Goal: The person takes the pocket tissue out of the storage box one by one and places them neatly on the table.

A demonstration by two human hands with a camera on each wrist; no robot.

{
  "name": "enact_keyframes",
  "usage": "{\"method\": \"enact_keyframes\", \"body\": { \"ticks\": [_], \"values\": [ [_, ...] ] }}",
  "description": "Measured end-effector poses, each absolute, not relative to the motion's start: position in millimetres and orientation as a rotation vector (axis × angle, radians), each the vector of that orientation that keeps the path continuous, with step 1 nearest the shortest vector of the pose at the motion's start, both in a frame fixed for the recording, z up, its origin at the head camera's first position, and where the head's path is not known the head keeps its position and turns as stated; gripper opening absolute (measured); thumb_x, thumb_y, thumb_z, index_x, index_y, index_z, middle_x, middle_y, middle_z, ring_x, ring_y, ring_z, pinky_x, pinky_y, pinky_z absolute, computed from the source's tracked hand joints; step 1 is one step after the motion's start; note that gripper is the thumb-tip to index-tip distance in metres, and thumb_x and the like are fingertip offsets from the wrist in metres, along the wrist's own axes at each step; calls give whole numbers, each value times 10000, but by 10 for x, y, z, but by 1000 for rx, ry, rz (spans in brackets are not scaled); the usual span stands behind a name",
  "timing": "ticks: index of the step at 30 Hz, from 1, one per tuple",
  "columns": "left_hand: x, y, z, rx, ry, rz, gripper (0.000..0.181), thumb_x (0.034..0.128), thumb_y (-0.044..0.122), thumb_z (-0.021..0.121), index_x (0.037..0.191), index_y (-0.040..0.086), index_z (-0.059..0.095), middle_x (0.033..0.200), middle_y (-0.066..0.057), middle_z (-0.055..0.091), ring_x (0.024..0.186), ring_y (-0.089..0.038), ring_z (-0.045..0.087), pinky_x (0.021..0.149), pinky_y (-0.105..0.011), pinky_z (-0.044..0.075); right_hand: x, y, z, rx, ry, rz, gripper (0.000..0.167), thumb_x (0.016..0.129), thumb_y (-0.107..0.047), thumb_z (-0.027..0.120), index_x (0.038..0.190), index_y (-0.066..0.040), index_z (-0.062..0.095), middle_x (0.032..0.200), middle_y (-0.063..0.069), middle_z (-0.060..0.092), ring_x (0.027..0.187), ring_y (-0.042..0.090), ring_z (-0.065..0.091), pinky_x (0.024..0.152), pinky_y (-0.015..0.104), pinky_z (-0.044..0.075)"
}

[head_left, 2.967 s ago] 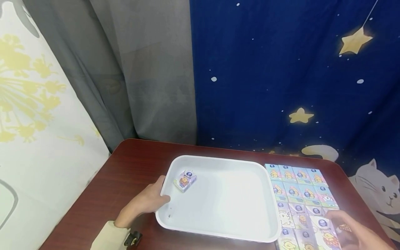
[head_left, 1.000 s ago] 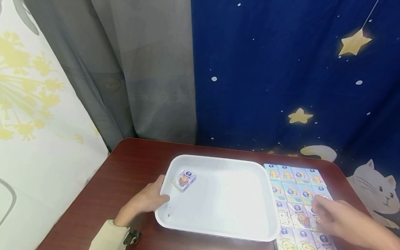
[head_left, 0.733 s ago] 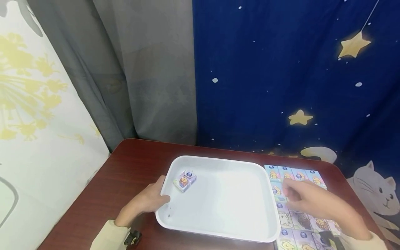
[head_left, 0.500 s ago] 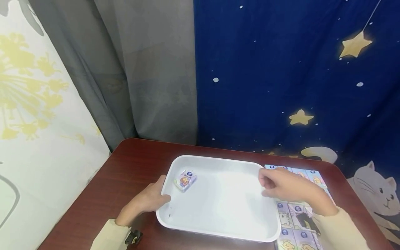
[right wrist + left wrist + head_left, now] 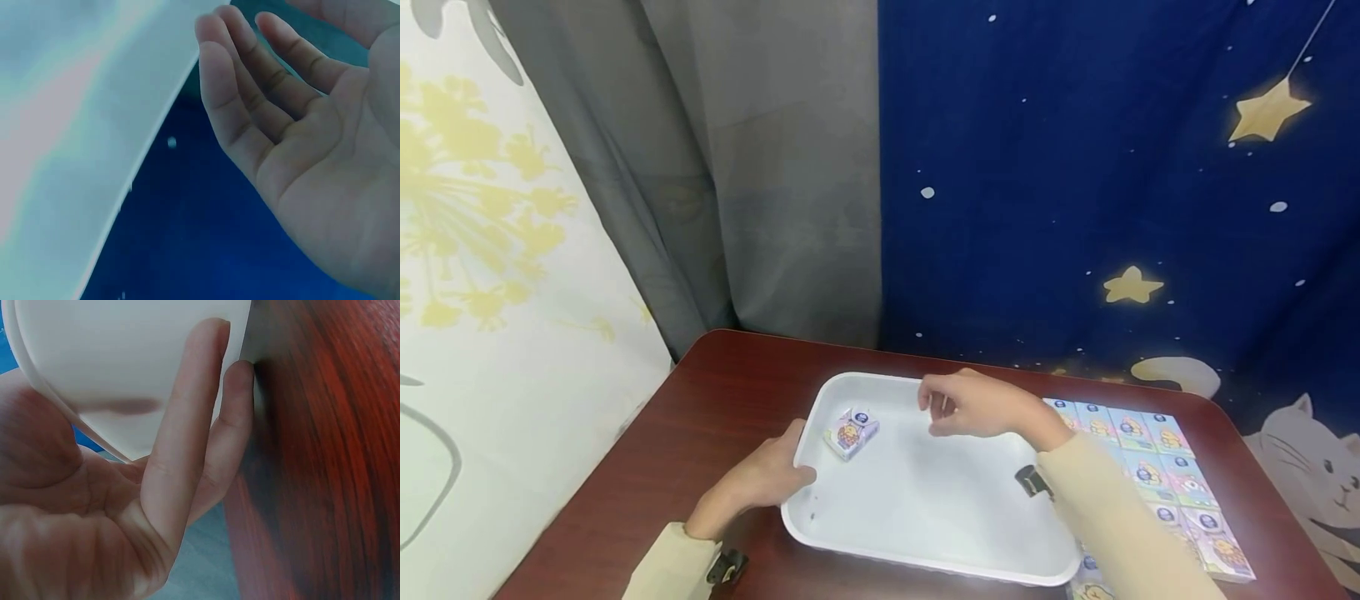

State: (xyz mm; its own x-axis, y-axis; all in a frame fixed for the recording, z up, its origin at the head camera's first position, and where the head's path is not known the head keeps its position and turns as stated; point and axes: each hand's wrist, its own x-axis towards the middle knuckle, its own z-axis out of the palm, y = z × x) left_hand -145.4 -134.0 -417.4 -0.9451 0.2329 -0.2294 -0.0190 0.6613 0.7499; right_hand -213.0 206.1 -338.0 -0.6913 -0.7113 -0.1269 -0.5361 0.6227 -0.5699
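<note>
A white rectangular tray (image 5: 940, 508) sits on the table. My left hand (image 5: 767, 473) grips its left rim, thumb over the edge; in the left wrist view the fingers (image 5: 187, 412) lie along the outside of the tray wall. Over the tray's far right part hovers my right hand (image 5: 973, 406), fingers loosely bent and nothing in them; the right wrist view shows the bare palm (image 5: 350, 156). One small purple cartoon-printed packet (image 5: 852, 432), like a pocket tissue pack, lies tilted near the tray's left end. More such packets (image 5: 1150, 471) stand in rows right of the tray, partly hidden by my right sleeve.
The dark red wooden table (image 5: 700, 400) has rounded far corners. Behind it hang a grey curtain (image 5: 797, 208) and a blue curtain (image 5: 1037, 208) with stars. Small dark specks mark the tray floor near its left front corner.
My right hand, which held a packet at the right front three seconds ago, has left it in the rows and moved left over the tray. My left hand stays on the rim.
</note>
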Motion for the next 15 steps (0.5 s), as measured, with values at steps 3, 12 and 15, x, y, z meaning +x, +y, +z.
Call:
{"method": "enact_keyframes", "body": {
  "ticks": [3, 12, 15],
  "values": [
    [-1455, -1342, -4184, 171, 2575, 1171, 663, 892, -28, 734, 1495, -66, 459, 1176, -220, 700, 837, -268, 740, 704, -468, 679, -2194, 1878, -3457, -1010, 2499, -737, 289, 990, -170, 818, 1252, -127, 704, 1110, 19, 760, 1004, 181, 715, 875, 335, 629],
    [-1478, -1362, -4216, 190, 2573, 1162, 647, 889, -22, 739, 1476, -58, 469, 1124, -185, 706, 825, -252, 731, 711, -449, 671, -2267, 1413, -3714, -1034, 2472, -753, 798, 916, -314, 917, 1604, -149, 548, 1581, 77, 597, 1422, 296, 567, 1233, 488, 437],
    [-1483, -1367, -4214, 208, 2576, 1159, 646, 887, -16, 744, 1471, -58, 470, 1089, -165, 705, 813, -245, 726, 706, -437, 665, -2266, 1276, -3780, -1063, 2459, -714, 892, 867, -357, 957, 1627, -168, 529, 1625, 29, 557, 1472, 253, 515, 1277, 452, 375]
  ]
}}
